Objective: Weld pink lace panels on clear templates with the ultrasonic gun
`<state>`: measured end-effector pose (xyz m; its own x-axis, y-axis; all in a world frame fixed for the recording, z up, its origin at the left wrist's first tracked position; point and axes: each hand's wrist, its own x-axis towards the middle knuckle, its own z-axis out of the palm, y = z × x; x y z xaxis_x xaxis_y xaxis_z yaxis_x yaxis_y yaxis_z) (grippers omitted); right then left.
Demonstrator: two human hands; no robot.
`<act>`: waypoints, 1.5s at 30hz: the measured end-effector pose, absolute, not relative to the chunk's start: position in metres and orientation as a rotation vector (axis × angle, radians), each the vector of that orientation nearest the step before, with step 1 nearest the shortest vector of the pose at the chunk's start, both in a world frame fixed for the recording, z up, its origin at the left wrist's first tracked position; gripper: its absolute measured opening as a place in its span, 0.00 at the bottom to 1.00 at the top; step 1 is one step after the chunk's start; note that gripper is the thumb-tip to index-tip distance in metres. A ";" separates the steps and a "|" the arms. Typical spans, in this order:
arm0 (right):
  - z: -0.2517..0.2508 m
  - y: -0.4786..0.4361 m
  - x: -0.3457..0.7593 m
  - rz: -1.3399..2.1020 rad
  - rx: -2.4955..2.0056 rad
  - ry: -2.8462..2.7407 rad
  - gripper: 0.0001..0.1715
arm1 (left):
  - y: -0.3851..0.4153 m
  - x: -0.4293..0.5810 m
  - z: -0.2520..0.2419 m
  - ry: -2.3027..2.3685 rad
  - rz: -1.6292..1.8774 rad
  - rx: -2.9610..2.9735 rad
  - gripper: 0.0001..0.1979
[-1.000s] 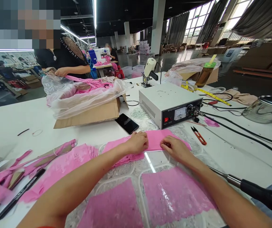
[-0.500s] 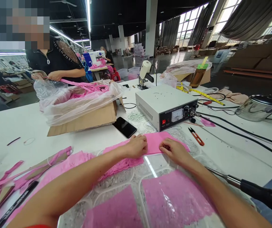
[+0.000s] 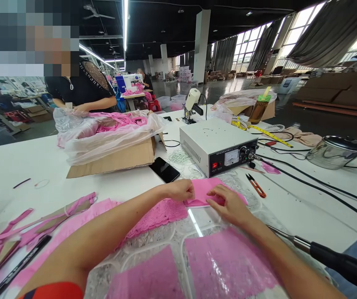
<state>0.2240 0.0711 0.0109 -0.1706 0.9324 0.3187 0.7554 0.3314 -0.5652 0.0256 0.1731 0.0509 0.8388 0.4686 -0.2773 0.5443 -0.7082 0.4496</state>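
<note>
Just in front of the metal control box (image 3: 220, 137), a smooth pink cloth (image 3: 201, 189) lies on a glossy, stone-patterned mat (image 3: 176, 238), with both hands at it. The left hand (image 3: 181, 191) rests over the cloth's left part, its fingers curled in and pressed together; whether they pinch the fabric, I cannot tell. The right hand (image 3: 226, 201) is at the cloth's right part, thumb and forefinger parted with a gap between them (the other fingers are bent and partly hidden). A pink lace piece (image 3: 161, 216) lies just beside the cloth, below the left wrist, its scalloped edge toward the body. Nearer still, two pink panels (image 3: 228, 257) lie side by side under a shine of reflected light.

Beyond the left hand sits a black phone (image 3: 165, 169), near a tangle of pale thread (image 3: 180, 157). Orange-handled snips (image 3: 256, 185) lie to the right of the cloth, and a black-handled tool (image 3: 337, 259) reaches in beside the right forearm. Across the table, a co-worker (image 3: 83, 89) stands behind a plastic-lined carton (image 3: 113, 162) of pink straps.
</note>
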 end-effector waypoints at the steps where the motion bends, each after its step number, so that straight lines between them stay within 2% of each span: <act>1: 0.012 0.070 0.219 0.317 -1.477 -1.992 0.11 | 0.173 0.027 0.054 0.735 -0.184 2.483 0.16; 3: 0.012 0.071 0.210 0.207 -1.493 -2.013 0.11 | 0.173 0.028 0.061 0.717 -0.161 2.478 0.17; 6: 0.009 0.078 0.210 0.045 -1.556 -2.014 0.06 | 0.171 0.029 0.075 0.681 -0.125 2.472 0.17; 8: 0.007 0.078 0.221 -0.051 -1.601 -1.996 0.09 | 0.166 0.027 0.084 0.649 -0.102 2.461 0.15; 12: 0.006 0.048 0.252 -0.189 -1.578 -2.006 0.13 | 0.138 0.018 0.092 0.552 -0.079 2.412 0.05; 21: 0.000 -0.066 0.279 -0.406 -1.239 -2.157 0.11 | 0.030 -0.002 0.067 0.437 -0.055 2.356 0.09; 25: -0.002 -0.080 0.281 -0.381 -1.225 -2.185 0.12 | 0.010 -0.003 0.065 0.411 0.020 2.448 0.08; 36: -0.012 -0.089 0.288 -0.335 -1.366 -2.044 0.10 | -0.013 0.002 0.043 0.481 0.053 2.745 0.08; 45: -0.026 -0.096 0.290 -0.240 -1.508 -1.716 0.12 | 0.018 0.063 0.045 0.496 0.202 2.530 0.11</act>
